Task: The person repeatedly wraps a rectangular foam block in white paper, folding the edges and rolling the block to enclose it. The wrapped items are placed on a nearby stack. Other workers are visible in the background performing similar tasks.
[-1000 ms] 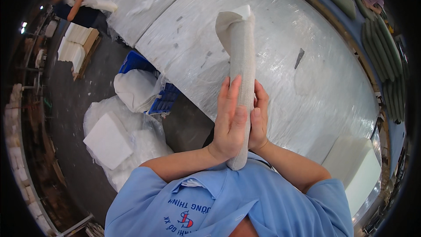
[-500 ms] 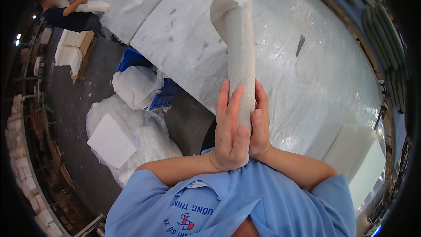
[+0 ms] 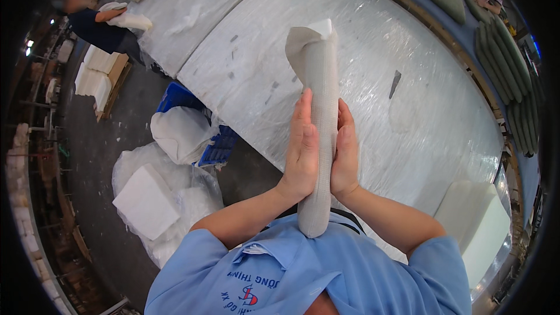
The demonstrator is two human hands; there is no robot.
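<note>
A cushion [image 3: 322, 111] in a pale grey-beige woven cover stands on edge between my two hands, its near end against my shirt. At its far end a flap of the cover [image 3: 298, 44] hangs loose to the left, and white filling [image 3: 321, 27] shows at the opening. My left hand [image 3: 300, 154] presses its palm against the left side, fingers straight and pointing away from me. Opposite it, my right hand [image 3: 345, 157] lies along the right side, fingers likewise extended. The cushion is clamped between both palms.
A plastic-wrapped table [image 3: 373, 116] spreads out ahead. A similar cushion [image 3: 472, 216] lies at right. Left are a blue crate [image 3: 219, 146] with a white piece in it and a clear bag [image 3: 131, 169] with a white block [image 3: 146, 201]. Another person [image 3: 96, 26] handles white material.
My hands have flattened from a more curved grip along the cushion's sides. Its rounded near end now shows below my hands. The other person has shifted slightly.
</note>
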